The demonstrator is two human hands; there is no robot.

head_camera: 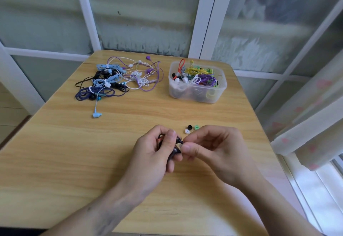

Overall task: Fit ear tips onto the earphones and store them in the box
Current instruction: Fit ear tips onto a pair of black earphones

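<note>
My left hand (157, 150) grips a dark earphone (177, 145) with its coiled cable bunched in the palm, above the middle of the wooden table (74, 152). My right hand (213, 146) pinches at the earbud's nozzle with thumb and forefinger; whatever is between those fingertips is hidden. Three loose ear tips lie just behind my hands: a white ear tip (187, 131), a black ear tip (189, 127) and a green ear tip (196, 127). A clear plastic box (196, 94) at the back right holds several coloured earphones.
A tangled pile of earphones (118, 78) in purple, white, blue and black lies at the back left, with a light-blue earbud (97, 115) trailing toward me. Frosted window panels stand behind the table, and a curtain (306, 115) hangs at the right.
</note>
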